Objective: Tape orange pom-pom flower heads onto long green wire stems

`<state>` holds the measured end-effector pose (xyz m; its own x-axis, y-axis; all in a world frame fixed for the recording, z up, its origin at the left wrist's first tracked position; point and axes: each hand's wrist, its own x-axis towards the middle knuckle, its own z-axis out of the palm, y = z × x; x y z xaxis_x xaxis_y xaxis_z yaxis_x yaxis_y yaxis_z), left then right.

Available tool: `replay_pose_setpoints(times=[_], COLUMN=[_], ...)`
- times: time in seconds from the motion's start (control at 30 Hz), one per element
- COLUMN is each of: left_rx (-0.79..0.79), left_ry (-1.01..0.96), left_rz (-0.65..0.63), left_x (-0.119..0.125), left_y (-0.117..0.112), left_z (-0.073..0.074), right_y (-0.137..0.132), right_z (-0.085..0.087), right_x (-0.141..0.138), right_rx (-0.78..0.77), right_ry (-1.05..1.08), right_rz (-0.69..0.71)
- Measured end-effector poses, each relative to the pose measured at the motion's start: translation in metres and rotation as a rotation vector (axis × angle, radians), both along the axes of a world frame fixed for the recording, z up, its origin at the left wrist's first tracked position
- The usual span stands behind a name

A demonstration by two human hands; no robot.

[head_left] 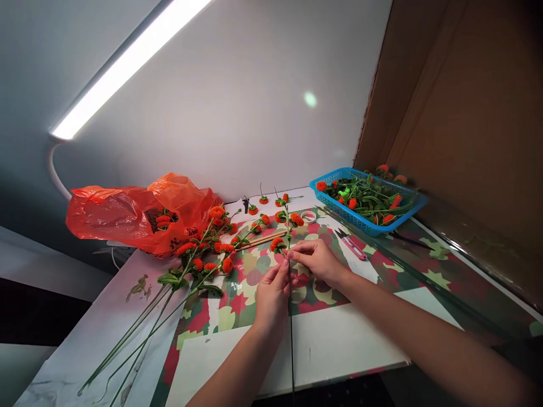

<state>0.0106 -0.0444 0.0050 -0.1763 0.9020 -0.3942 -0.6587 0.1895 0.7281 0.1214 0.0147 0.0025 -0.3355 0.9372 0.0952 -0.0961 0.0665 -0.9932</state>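
Flanking the hands (275,287) are a red bag (123,220) and blue basket (380,229).

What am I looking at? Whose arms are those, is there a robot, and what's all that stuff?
There's no robot here, just a person using two bare hands. A camera worn on the person's head took this one picture, looking forward and down, so you see nearly what they see.

The left hand holds a long, thin flower stem with fuzzy orange-red flowers near the top. The right hand pinches at it, just above the left.

The table has a colourful patterned cover. On the left are more flowers on stems and a crinkly red plastic bag. On the right are pink-handled snips and a blue basket of greenery and flowers. A long lamp glows above.
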Motion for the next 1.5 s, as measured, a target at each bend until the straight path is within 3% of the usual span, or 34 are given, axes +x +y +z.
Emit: replay_pose_setpoints(times=[0.23,0.4,0.73,0.9,1.13,1.4,1.5], left_rx=[-0.045,-0.035,0.184,0.281,0.318,0.315,0.326], left_ry=[-0.006,0.055,0.743,0.901,0.778,0.532,0.474], left_rz=[-0.033,-0.035,-0.049,-0.070,-0.048,-0.064,-0.123], left_x=[-0.004,-0.005,-0.008,-0.009,-0.010,-0.006,-0.007], left_y=[0.001,0.002,-0.003,-0.007,-0.005,-0.007,-0.007], left_z=[0.000,-0.001,0.002,0.008,0.009,0.013,0.012], right_y=[0.002,0.002,-0.001,-0.002,-0.001,0.008,0.010], right_z=[0.001,0.002,0.004,0.006,0.012,0.005,0.005], right_x=[0.001,0.002,0.001,0.000,0.002,0.010,0.011], right_rx=[-0.073,-0.040,0.013,-0.010,-0.129,-0.336,-0.383], right_ry=[0.076,0.044,-0.018,-0.023,0.050,0.179,0.220], right_rz=[0.075,0.093,0.035,0.037,0.127,0.387,0.447])
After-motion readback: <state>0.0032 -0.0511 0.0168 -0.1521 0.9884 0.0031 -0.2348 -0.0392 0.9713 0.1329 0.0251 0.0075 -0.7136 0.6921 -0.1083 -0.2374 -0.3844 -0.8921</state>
